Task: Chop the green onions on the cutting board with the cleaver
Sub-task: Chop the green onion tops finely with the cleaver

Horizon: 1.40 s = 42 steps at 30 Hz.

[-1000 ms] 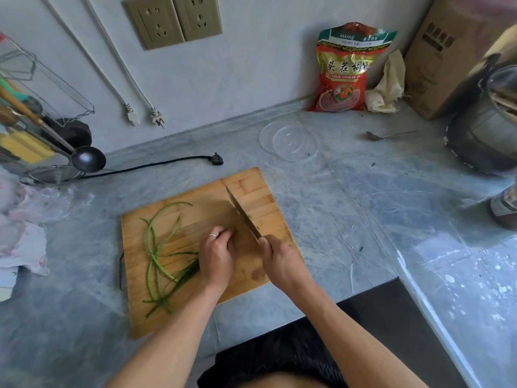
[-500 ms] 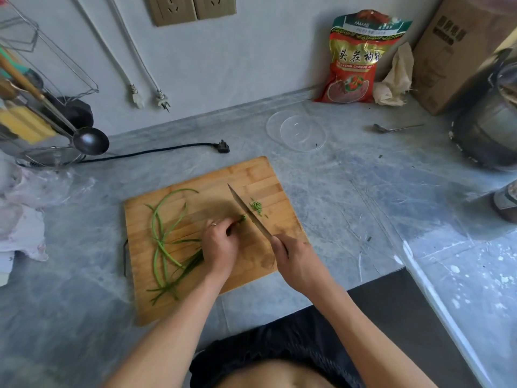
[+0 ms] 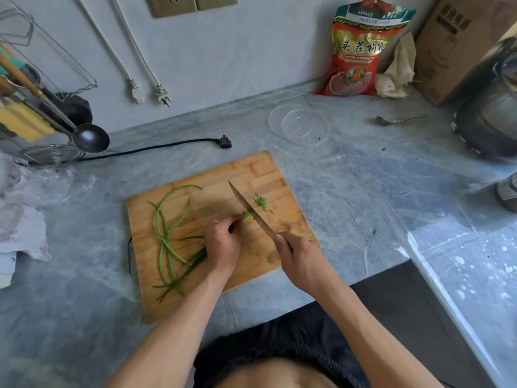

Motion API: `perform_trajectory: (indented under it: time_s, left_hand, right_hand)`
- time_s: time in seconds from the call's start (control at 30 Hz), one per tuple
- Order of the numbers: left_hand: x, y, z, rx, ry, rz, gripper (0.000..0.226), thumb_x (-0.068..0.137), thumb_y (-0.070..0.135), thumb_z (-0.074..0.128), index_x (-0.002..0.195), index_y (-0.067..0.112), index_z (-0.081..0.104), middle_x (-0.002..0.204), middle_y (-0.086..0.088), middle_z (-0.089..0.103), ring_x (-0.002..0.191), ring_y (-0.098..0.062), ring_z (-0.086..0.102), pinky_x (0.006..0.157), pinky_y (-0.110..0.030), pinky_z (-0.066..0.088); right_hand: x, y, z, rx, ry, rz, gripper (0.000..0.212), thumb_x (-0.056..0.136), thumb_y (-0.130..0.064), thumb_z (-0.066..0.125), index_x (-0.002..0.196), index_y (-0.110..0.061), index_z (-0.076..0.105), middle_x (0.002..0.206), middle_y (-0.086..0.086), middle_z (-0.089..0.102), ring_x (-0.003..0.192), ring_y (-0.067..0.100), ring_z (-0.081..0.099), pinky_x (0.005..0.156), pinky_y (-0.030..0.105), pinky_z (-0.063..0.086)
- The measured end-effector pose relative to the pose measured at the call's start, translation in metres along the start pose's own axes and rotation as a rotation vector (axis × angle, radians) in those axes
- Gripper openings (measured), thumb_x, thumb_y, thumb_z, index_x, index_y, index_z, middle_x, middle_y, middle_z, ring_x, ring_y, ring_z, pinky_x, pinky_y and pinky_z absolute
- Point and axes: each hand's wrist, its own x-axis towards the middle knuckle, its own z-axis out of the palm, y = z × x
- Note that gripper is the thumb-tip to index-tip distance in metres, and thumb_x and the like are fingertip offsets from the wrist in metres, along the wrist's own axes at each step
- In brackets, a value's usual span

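Countertop [image 3: 363, 197] of grey marbled stone, seen from a head-worn camera looking down, with a wooden cutting board [image 3: 173, 289] lying on it at a slight angle in front of the person. Long green onions [image 3: 163, 228] curve across the left half of the board, their ends gathered under the left hand [image 3: 222, 243]. That hand rests knuckles-up on the board, its fingers curled and pressed together, pinching the bunch so that a short green tip sticks out toward the blade. The right hand [image 3: 298, 259] has its fingers wrapped round the handle of the cleaver [image 3: 249, 210], whose narrow blade runs diagonally up and away from it across the board, its edge meeting the protruding tip of the onions. Just to the right of the blade sits a small pile of chopped green pieces [image 3: 261, 203]. Behind the board, a clear round plastic lid [image 3: 298, 126] lies flat on the counter, with a metal spoon [image 3: 397, 120] further right. A red and green food bag [image 3: 358, 49] leans against the wall beside a crumpled cloth [image 3: 397, 71] and a cardboard box [image 3: 453, 46]. A black plug and cord [image 3: 223, 142] trail off to the left toward a ladle [image 3: 89, 138] and wire rack.
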Motion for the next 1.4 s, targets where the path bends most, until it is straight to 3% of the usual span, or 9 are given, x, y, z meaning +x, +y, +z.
perform_trajectory:
  time_s: [0.07, 0.17, 0.3, 0.43, 0.7, 0.87, 1.03, 1.4]
  left_hand:
    - [-0.001, -0.001, 0.0, 0.006, 0.006, 0.024, 0.015, 0.084, -0.001, 0.069, 0.09, 0.009, 0.078, 0.082, -0.005, 0.075, 0.071, -0.018, 0.067, 0.064, -0.022, 0.046]
    - [-0.002, -0.002, 0.002, 0.044, -0.023, 0.046, 0.02, 0.083, -0.003, 0.067, 0.096, 0.009, 0.077, 0.085, -0.01, 0.073, 0.074, -0.027, 0.065, 0.064, -0.03, 0.049]
    - [-0.001, -0.006, 0.005, 0.111, -0.049, 0.078, 0.026, 0.083, -0.004, 0.065, 0.103, 0.008, 0.076, 0.088, -0.014, 0.071, 0.076, -0.033, 0.063, 0.068, -0.03, 0.045]
    - [-0.003, -0.006, 0.007, 0.131, -0.049, 0.077, 0.028, 0.083, -0.004, 0.065, 0.105, 0.009, 0.076, 0.089, -0.015, 0.07, 0.077, -0.036, 0.062, 0.068, -0.038, 0.051]
    - [-0.003, -0.007, 0.012, 0.17, -0.039, 0.066, 0.025, 0.087, 0.002, 0.062, 0.107, 0.009, 0.075, 0.094, -0.013, 0.069, 0.085, -0.035, 0.061, 0.075, -0.043, 0.051]
    - [-0.004, -0.003, 0.011, 0.141, -0.028, 0.039, 0.033, 0.089, 0.016, 0.047, 0.103, 0.006, 0.075, 0.092, -0.013, 0.068, 0.085, -0.035, 0.06, 0.074, -0.042, 0.05]
    - [-0.005, -0.005, 0.01, 0.147, -0.03, 0.023, 0.028, 0.087, 0.012, 0.052, 0.102, 0.007, 0.075, 0.093, -0.014, 0.068, 0.087, -0.036, 0.06, 0.075, -0.043, 0.05]
    - [-0.006, -0.004, 0.005, 0.108, -0.029, 0.012, 0.023, 0.086, 0.006, 0.054, 0.094, 0.011, 0.075, 0.087, -0.009, 0.067, 0.082, -0.03, 0.058, 0.07, -0.034, 0.045]
  right_hand:
    - [-0.002, -0.001, 0.003, -0.028, -0.028, 0.007, 0.042, 0.103, -0.038, 0.036, 0.066, -0.018, 0.04, 0.052, -0.004, 0.038, 0.046, 0.014, 0.031, 0.048, 0.031, 0.029]
    - [-0.005, -0.002, 0.005, -0.066, -0.042, 0.035, 0.043, 0.102, -0.042, 0.033, 0.072, -0.014, 0.046, 0.054, 0.003, 0.041, 0.047, 0.019, 0.035, 0.048, 0.035, 0.032]
    - [-0.008, -0.004, 0.004, -0.074, -0.027, 0.037, 0.044, 0.103, -0.041, 0.034, 0.071, -0.013, 0.044, 0.053, 0.0, 0.039, 0.047, 0.018, 0.033, 0.047, 0.034, 0.03]
    - [-0.01, -0.004, 0.004, -0.104, -0.03, 0.036, 0.044, 0.102, -0.044, 0.032, 0.071, -0.015, 0.044, 0.054, -0.001, 0.04, 0.047, 0.019, 0.035, 0.047, 0.035, 0.032]
    - [-0.006, -0.006, 0.004, -0.098, -0.047, 0.054, 0.044, 0.103, -0.041, 0.031, 0.073, -0.012, 0.045, 0.056, 0.002, 0.043, 0.049, 0.021, 0.038, 0.049, 0.04, 0.037]
    - [0.0, -0.005, 0.013, -0.086, -0.041, 0.072, 0.043, 0.103, -0.042, 0.028, 0.078, -0.013, 0.047, 0.059, 0.008, 0.052, 0.049, 0.027, 0.046, 0.05, 0.044, 0.04]
    - [0.001, -0.011, 0.023, -0.145, -0.034, 0.054, 0.037, 0.104, -0.042, 0.027, 0.085, -0.017, 0.046, 0.055, -0.001, 0.042, 0.045, 0.017, 0.038, 0.042, 0.031, 0.026]
    - [0.007, -0.012, 0.022, -0.098, -0.065, 0.084, 0.041, 0.103, -0.046, 0.026, 0.082, -0.017, 0.045, 0.06, 0.002, 0.048, 0.05, 0.021, 0.045, 0.048, 0.033, 0.034]
